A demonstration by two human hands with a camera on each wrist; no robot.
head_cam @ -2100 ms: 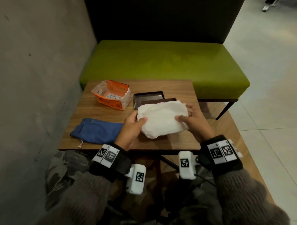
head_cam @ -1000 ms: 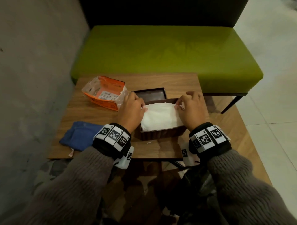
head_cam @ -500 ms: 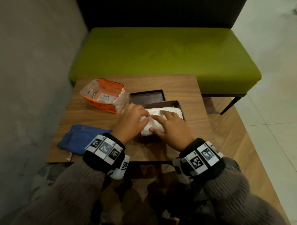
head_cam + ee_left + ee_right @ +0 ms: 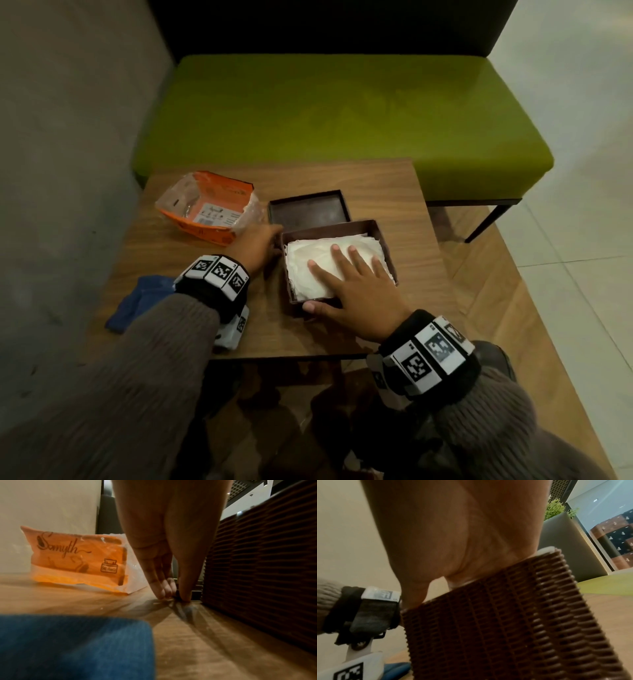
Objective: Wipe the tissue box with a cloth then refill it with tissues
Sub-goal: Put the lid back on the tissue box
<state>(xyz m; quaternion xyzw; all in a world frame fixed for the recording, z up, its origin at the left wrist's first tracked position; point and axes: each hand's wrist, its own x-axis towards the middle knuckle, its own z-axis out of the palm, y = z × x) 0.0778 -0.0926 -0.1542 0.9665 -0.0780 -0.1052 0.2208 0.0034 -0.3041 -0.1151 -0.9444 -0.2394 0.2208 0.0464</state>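
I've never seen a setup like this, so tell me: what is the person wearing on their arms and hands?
Both hands, the left hand and the right hand, are bare, with no gloves. Each arm is in a grey-brown ribbed knit sleeve. Each wrist carries a black band set with white tiles printed with black square codes. A small white camera housing, coded too, hangs under the left wrist.
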